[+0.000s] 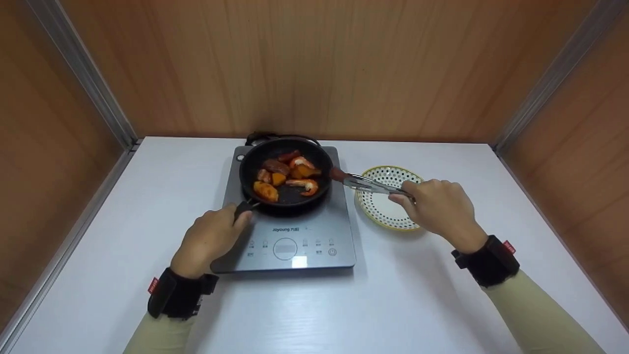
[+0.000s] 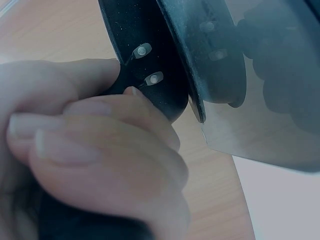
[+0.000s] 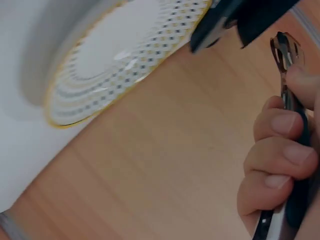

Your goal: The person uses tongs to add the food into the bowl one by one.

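Note:
My left hand (image 1: 209,238) grips the black handle (image 1: 243,208) of a frying pan (image 1: 295,200). In the left wrist view, fingers curl around the handle close to two rivets (image 2: 153,78) on the pan. Inside the pan lie shrimp (image 1: 308,186), orange chunks (image 1: 266,191) and reddish-brown pieces (image 1: 276,166). My right hand (image 1: 442,209) holds metal tongs (image 1: 366,184), thumb and fingers wrapped around them. Their far end, with a reddish-brown piece (image 1: 337,174) at the tip, reaches the pan's right rim; I cannot tell whether that piece is food.
Under the pan is a grey induction cooker (image 1: 319,226) with a touch panel. A dotted, yellow-rimmed plate (image 1: 390,222) sits to its right, partly under the tongs and right hand. Wood-pattern panels (image 1: 314,69) enclose the white table (image 1: 295,314) at the back and sides.

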The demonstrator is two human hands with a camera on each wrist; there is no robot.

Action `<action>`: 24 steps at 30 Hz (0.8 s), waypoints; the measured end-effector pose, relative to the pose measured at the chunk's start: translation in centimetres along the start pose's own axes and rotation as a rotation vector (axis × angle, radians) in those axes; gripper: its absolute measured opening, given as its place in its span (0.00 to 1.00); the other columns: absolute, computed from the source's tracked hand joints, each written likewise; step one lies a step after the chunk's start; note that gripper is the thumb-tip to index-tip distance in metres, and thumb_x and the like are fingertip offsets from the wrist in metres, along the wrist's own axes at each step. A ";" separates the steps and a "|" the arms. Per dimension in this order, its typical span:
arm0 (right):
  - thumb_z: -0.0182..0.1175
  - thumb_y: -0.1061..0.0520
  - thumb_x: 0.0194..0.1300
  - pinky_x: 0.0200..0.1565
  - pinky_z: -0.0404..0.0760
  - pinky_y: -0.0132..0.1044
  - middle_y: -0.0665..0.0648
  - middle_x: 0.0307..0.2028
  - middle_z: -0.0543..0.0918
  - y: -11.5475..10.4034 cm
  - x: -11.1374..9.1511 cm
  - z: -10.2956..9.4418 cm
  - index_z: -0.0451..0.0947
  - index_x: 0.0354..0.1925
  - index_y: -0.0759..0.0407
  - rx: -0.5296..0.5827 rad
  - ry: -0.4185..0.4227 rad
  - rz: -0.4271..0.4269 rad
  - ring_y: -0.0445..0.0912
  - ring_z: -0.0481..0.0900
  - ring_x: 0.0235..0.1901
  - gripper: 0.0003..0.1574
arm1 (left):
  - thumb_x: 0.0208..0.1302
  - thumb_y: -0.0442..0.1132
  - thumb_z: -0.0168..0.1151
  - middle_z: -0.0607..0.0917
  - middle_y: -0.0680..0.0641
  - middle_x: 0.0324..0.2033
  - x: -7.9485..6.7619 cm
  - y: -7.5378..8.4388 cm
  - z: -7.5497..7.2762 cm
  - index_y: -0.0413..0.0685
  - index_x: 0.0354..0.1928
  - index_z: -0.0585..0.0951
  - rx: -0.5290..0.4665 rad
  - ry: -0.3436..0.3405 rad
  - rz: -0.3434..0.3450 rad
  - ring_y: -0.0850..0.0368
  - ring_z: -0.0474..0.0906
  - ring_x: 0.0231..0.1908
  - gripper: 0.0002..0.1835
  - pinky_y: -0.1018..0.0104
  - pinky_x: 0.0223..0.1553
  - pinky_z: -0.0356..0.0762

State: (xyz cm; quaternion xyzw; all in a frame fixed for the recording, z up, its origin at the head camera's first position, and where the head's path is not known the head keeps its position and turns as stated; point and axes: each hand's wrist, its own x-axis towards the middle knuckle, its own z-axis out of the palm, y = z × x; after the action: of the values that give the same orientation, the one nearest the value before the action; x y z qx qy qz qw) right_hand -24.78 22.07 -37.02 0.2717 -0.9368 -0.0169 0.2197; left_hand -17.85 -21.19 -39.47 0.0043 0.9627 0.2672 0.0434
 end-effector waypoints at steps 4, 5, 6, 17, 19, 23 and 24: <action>0.65 0.37 0.74 0.18 0.59 0.40 0.49 0.14 0.64 -1.9 1.4 -0.7 0.82 0.32 0.56 -0.015 0.026 -0.014 0.46 0.60 0.15 0.25 | 0.84 0.54 0.50 0.80 0.41 0.31 0.1 0.1 0.1 0.43 0.41 0.75 0.003 -0.002 0.009 0.46 0.75 0.32 0.20 0.55 0.31 0.69; 0.65 0.37 0.75 0.18 0.60 0.40 0.49 0.14 0.64 -2.3 1.7 -0.8 0.82 0.32 0.55 -0.020 0.029 -0.018 0.46 0.60 0.15 0.25 | 0.84 0.53 0.50 0.80 0.41 0.31 0.1 0.2 0.1 0.43 0.41 0.75 0.003 -0.002 0.011 0.46 0.75 0.31 0.20 0.55 0.30 0.69; 0.64 0.37 0.75 0.17 0.61 0.41 0.49 0.14 0.64 -2.8 2.0 -1.0 0.83 0.33 0.56 -0.027 0.029 -0.021 0.46 0.60 0.15 0.25 | 0.85 0.53 0.50 0.80 0.42 0.30 0.2 0.2 0.1 0.43 0.41 0.75 0.003 -0.003 0.014 0.47 0.75 0.31 0.20 0.56 0.30 0.69; 0.64 0.38 0.76 0.22 0.77 0.51 0.51 0.17 0.74 -8.1 5.3 -1.9 0.84 0.29 0.55 -0.062 0.007 -0.035 0.49 0.72 0.18 0.26 | 0.84 0.54 0.50 0.81 0.41 0.32 0.0 -0.1 -0.1 0.42 0.45 0.76 -0.011 -0.030 0.007 0.46 0.76 0.31 0.20 0.56 0.30 0.69; 0.64 0.37 0.75 0.21 0.78 0.53 0.52 0.16 0.75 -9.1 5.9 -2.0 0.81 0.25 0.55 -0.082 -0.004 -0.045 0.50 0.73 0.17 0.28 | 0.84 0.53 0.50 0.81 0.40 0.32 0.0 -0.3 -0.2 0.42 0.45 0.75 -0.010 -0.030 0.005 0.46 0.76 0.31 0.20 0.56 0.30 0.68; 0.64 0.36 0.75 0.18 0.76 0.51 0.53 0.16 0.75 -10.9 7.1 -2.2 0.79 0.22 0.55 -0.135 -0.063 -0.039 0.51 0.74 0.15 0.31 | 0.84 0.53 0.50 0.80 0.40 0.33 -0.1 -0.5 -0.4 0.42 0.45 0.75 -0.004 -0.025 -0.005 0.46 0.76 0.32 0.19 0.55 0.31 0.68; 0.64 0.36 0.74 0.18 0.76 0.50 0.53 0.16 0.76 -11.3 7.3 -2.2 0.79 0.21 0.55 -0.145 -0.079 -0.033 0.51 0.74 0.15 0.32 | 0.84 0.53 0.50 0.80 0.40 0.33 -0.1 -0.5 -0.4 0.42 0.45 0.75 -0.004 -0.026 -0.008 0.46 0.75 0.32 0.19 0.55 0.31 0.68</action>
State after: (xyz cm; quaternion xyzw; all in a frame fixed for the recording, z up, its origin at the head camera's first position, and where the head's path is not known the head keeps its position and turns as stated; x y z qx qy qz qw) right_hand -23.72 8.83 -33.80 0.2695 -0.9364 -0.0990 0.2016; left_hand -17.76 -21.84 -39.37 0.0036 0.9615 0.2688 0.0569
